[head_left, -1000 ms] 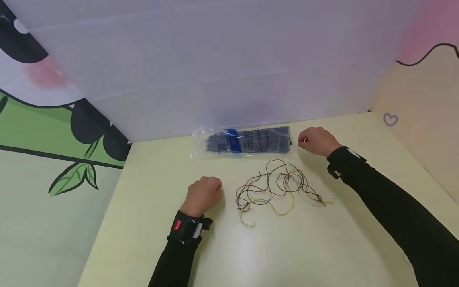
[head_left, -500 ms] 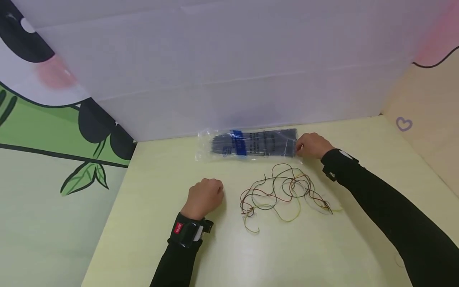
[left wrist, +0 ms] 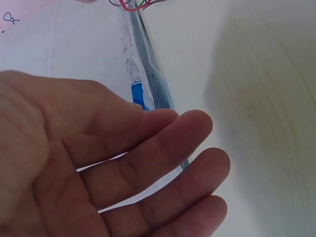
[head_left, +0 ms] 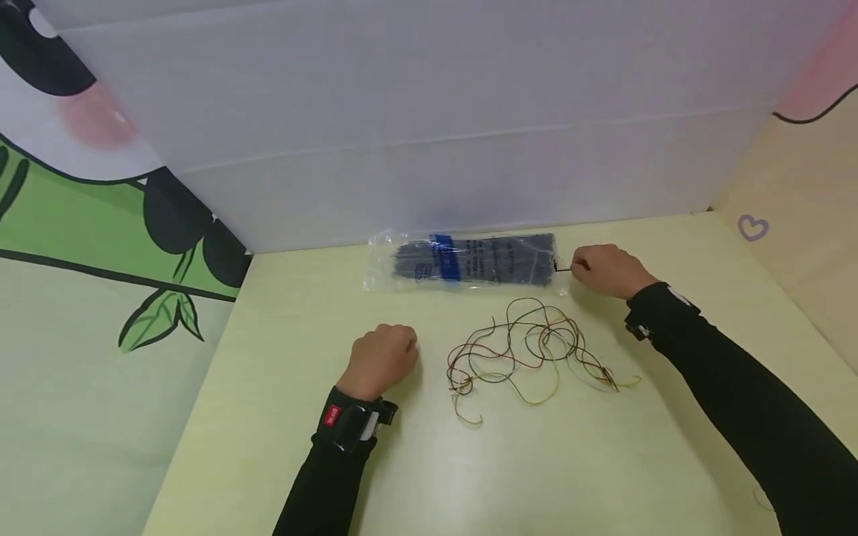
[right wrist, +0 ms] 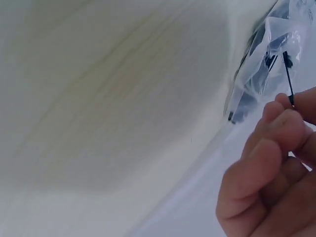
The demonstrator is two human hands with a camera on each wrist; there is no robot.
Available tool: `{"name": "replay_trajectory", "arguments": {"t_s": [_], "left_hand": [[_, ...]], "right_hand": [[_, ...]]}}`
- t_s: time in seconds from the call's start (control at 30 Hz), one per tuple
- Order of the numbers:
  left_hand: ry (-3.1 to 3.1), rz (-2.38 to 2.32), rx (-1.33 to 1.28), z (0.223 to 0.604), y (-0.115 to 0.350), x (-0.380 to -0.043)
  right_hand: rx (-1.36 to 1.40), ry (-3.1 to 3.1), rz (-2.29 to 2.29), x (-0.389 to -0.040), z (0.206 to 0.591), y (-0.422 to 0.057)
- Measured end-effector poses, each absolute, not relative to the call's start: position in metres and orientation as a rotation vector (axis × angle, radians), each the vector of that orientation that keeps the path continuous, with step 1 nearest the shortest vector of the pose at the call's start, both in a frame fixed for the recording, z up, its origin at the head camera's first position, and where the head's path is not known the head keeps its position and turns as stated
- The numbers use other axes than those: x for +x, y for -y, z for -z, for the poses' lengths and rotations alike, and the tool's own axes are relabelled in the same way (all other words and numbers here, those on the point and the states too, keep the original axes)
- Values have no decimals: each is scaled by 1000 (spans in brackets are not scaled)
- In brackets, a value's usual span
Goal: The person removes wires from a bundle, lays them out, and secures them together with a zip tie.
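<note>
A clear plastic bag (head_left: 489, 260) packed with dark cable ties lies along the back of the table. At its right end, my right hand (head_left: 613, 272) pinches a thin black cable tie (head_left: 564, 269) between thumb and fingertip. In the right wrist view this cable tie (right wrist: 289, 76) sticks out of the crumpled bag mouth (right wrist: 276, 37), its other end still inside. My left hand (head_left: 382, 361) rests near the table, left of a loose tangle of coloured wires (head_left: 529, 346). Its fingers (left wrist: 168, 153) are loosely bent and hold nothing in the left wrist view.
A pale wall (head_left: 436, 164) rises right behind the bag. A beige panel (head_left: 804, 223) with a small heart borders the right side of the pale yellow table (head_left: 482, 476), and a printed panel (head_left: 121, 223) stands at the left.
My right hand went left to the bag's end, then drew back to the right, with a black cable tie now showing between it and the bag. The left hand stayed nearly still.
</note>
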State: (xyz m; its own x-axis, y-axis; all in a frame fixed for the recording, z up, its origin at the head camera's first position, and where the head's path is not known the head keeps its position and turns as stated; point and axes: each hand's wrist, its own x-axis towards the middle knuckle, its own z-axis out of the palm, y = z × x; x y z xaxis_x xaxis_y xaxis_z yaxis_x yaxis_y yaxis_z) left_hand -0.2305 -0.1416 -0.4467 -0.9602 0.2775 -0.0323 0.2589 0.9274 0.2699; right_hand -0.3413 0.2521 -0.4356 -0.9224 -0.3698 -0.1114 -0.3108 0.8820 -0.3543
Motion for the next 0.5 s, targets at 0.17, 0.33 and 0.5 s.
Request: {"name": "replay_trajectory", "arguments": {"t_s": [0.17, 0.33, 0.5], "left_hand": [[-3027, -420, 441, 446, 141, -229], [-3113, -513, 465, 443, 138, -228], [-3237, -617, 581, 436, 127, -224]], "right_hand": [[-509, -3005, 423, -298, 426, -265], [-394, -3068, 847, -243, 416, -276], [-260, -3095, 1377, -185, 399, -263]]}}
